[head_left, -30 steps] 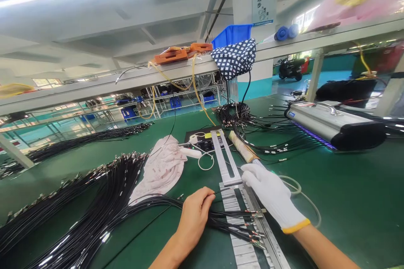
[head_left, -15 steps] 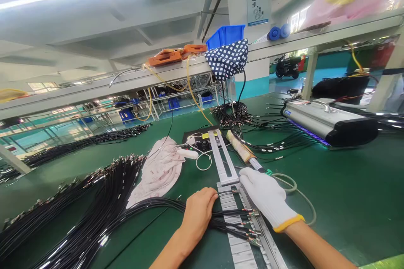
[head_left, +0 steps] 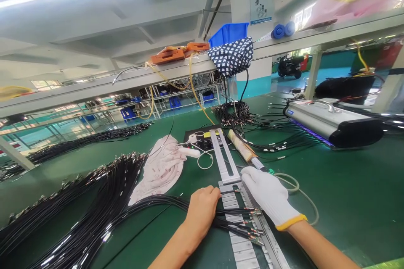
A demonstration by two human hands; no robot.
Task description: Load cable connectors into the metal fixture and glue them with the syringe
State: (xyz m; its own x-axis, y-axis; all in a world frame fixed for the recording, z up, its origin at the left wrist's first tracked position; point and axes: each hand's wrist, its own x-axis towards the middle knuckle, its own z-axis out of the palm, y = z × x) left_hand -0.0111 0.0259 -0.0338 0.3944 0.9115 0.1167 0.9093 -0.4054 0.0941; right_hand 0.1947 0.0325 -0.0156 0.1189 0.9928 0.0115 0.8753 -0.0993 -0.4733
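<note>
My bare left hand (head_left: 201, 212) is closed in a pinch on a thin black wire (head_left: 233, 191) whose tip reaches onto the slotted metal fixture (head_left: 235, 206). Several more black wires with copper tips (head_left: 249, 229) lie across that fixture below my hand. My right hand (head_left: 269, 195), in a white glove with a yellow cuff, rests palm-down on the fixture's right rail, fingers curled near the tip of a paper-wrapped tool (head_left: 244, 151). What the gloved fingers hold is hidden.
A big bundle of black wires (head_left: 78, 206) fans out at the left on the green table (head_left: 347, 185). A pink cloth (head_left: 160, 168), a black control box (head_left: 202, 138), a wire coil (head_left: 240, 115) and a UV lamp housing (head_left: 334, 124) lie beyond.
My left hand has slid a little right along the wire, bringing its tip onto the fixture. The gloved right hand has barely shifted.
</note>
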